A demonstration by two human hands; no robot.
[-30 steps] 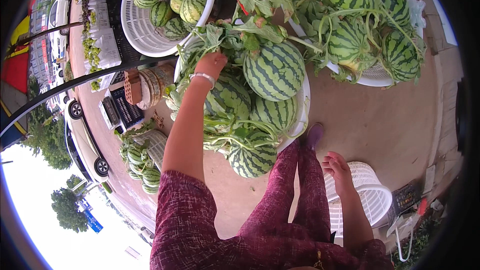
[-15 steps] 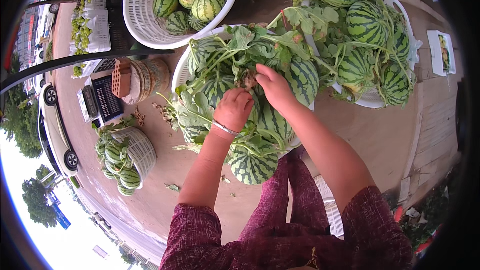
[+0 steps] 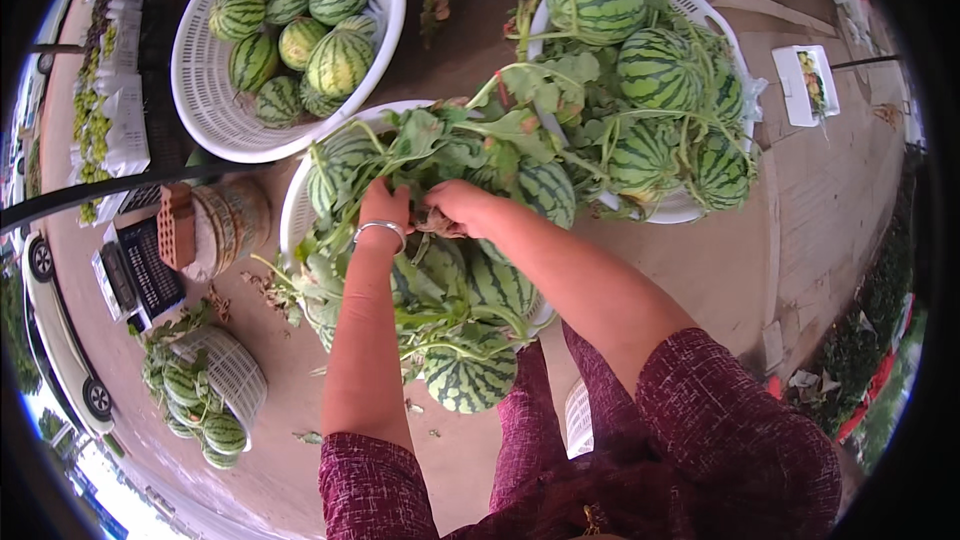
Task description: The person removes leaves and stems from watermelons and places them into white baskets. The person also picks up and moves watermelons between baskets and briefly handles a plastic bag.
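In front of me stands a white basket [image 3: 293,225] heaped with striped watermelons [image 3: 470,377], leaves and vines. My left hand [image 3: 385,208], with a silver bangle [image 3: 380,232] at the wrist, reaches into the leaves in the middle. Its fingers are curled, and their tips are hidden by foliage. Close beside it on the right, my right hand [image 3: 462,206] is closed at a brown withered leaf [image 3: 438,224], which hangs below the fingers. Green leaves [image 3: 415,135] spread just beyond both hands.
A white basket of watermelons [image 3: 190,70] stands far left, another with vines [image 3: 740,30] far right. A smaller tipped basket [image 3: 245,380] lies left, near bricks [image 3: 177,227] on a round stool and a scale [image 3: 120,280]. A foam box [image 3: 790,90] is far right.
The whole view has shifted, and the baskets now appear further left. My left hand has moved off the withered leaf into the greenery beside it; the brown leaf is now under my right fingers.
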